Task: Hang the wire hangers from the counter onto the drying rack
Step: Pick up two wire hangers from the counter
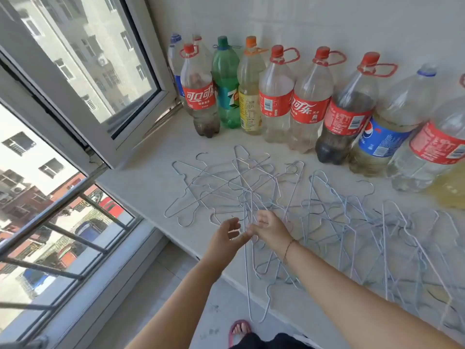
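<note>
From over the person's shoulders, the wire hangers (239, 187) lie in a loose, tangled spread across the pale tabletop (146, 177), thinning towards the window (83, 71) and piling thicker off to the right. Both hands are down at the near edge of the heap, almost touching each other. The right hand (270, 229), a thin bracelet (288, 250) at its wrist, has its fingers curled into the tangle, its grip closed on wire. The left hand (226, 236) is cupped in a half-curve just beside it; I can't tell whether its grip has any wire in it. One hanger (247, 285) dangles below the hands, past the tabletop's edge, above the floor (176, 260). A row of plastic bottles (276, 94) stands along the wall behind. Metal bars (63, 222) run outside the open window.
</note>
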### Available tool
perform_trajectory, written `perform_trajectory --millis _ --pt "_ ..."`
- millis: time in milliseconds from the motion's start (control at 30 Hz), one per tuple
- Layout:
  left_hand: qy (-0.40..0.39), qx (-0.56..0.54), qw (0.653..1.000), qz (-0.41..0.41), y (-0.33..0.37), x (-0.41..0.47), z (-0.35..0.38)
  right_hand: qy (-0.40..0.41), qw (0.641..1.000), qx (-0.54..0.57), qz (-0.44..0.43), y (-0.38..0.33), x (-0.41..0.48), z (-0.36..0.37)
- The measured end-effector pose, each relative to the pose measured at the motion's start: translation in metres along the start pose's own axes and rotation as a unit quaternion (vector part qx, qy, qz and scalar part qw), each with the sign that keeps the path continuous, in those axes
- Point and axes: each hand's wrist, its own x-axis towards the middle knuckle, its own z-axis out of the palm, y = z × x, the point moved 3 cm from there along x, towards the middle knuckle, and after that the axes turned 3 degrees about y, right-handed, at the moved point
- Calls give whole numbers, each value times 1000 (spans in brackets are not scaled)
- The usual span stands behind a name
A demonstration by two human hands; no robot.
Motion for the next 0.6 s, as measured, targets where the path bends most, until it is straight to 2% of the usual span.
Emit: perform_trajectory --millis 200,367,600 --pt "-14 32 999 -27 4 25 -2 36 993 83 73 0 16 13" --pt "-32 54 998 -16 14 40 4 77 972 195 108 -2 19 15" --pt "-56 -84 994 -31 40 56 32 81 948 300 64 -16 6 1"
